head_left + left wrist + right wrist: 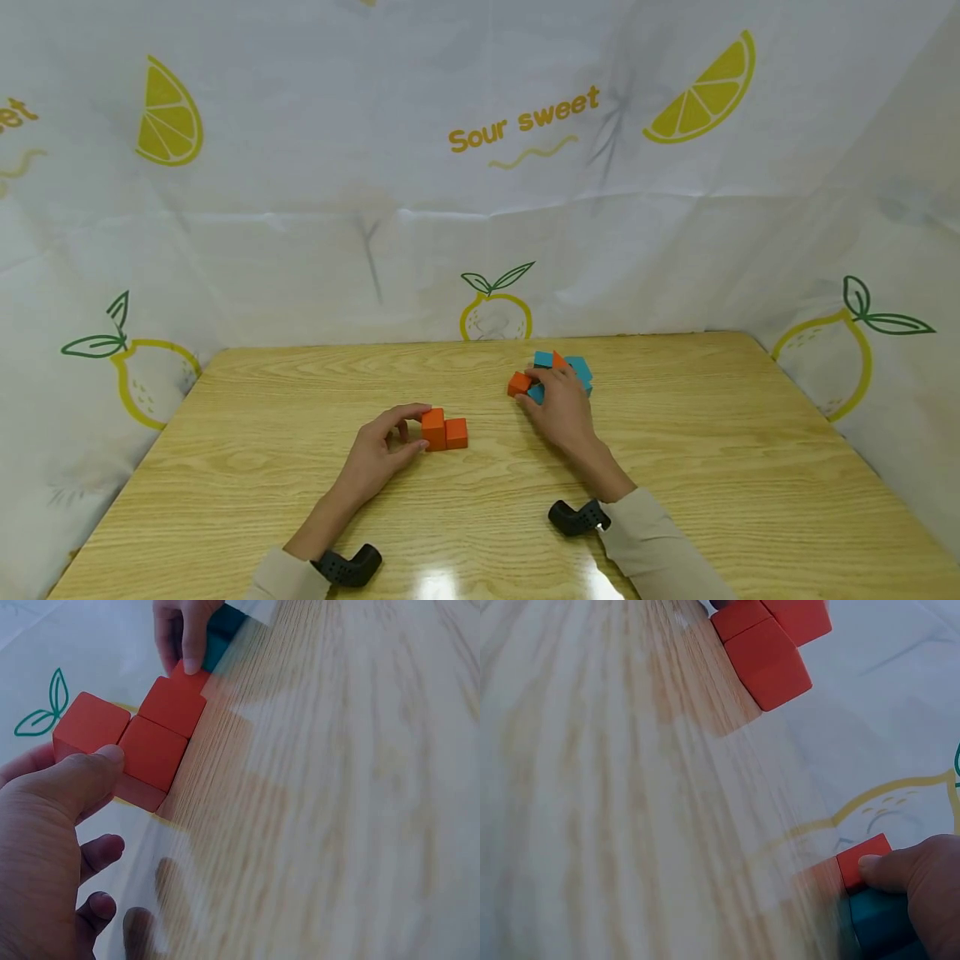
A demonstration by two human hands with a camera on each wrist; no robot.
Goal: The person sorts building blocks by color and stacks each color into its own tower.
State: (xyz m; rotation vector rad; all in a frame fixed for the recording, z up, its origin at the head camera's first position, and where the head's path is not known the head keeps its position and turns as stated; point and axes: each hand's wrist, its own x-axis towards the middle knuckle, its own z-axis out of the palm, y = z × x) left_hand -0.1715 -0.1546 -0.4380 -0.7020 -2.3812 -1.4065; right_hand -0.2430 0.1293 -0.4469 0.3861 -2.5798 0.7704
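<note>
Toward the middle of the table, my left hand (378, 454) pinches an orange cube (91, 724) on top of a two-high stack. Its thumb lies at the seam above the lower orange cube (152, 754). Another orange cube (456, 433) sits snugly to the right of the stack. Farther back on the right, my right hand (562, 408) has thumb and forefinger around a separate orange cube (519, 384). Blue blocks (579, 368) lie beneath and beyond that hand, partly hidden by it. An orange pointed block (558, 360) shows among them.
The wood-grain table (300, 392) ends at a white curtain (337, 275) printed with lemons, along its back and both sides. Black wrist-worn devices (348, 567) sit at both sleeve cuffs. The right-hand pile stands near the table's back edge.
</note>
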